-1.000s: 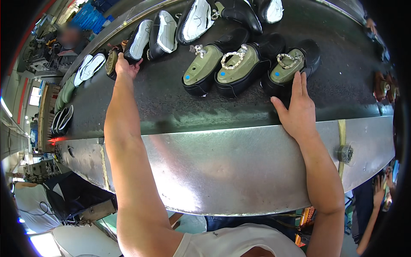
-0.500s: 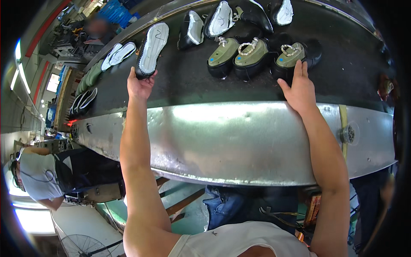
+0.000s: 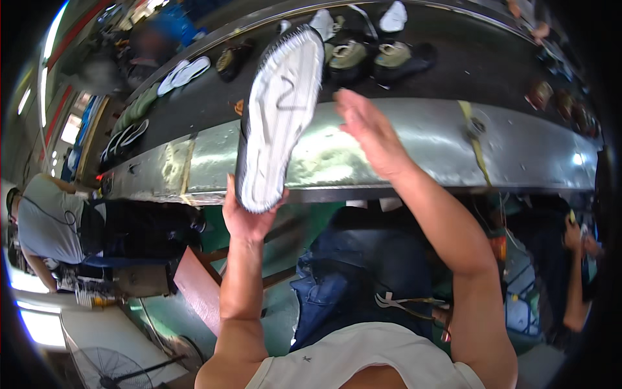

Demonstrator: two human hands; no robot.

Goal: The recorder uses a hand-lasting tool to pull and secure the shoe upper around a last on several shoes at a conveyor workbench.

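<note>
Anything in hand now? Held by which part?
Left hand: a shoe, gripped by its lower, narrower end, white underside showing. Right hand: nothing.

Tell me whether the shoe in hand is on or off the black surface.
Off: the left hand grips the shoe by its lower end, holding it up in front of the metal ledge.

Shoe (image 3: 280, 120) blocks right grip (image 3: 374, 135) leftward

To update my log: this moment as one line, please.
left grip: holds black shoe, white underside showing | right grip: open, empty | dark surface: more shoes
</note>
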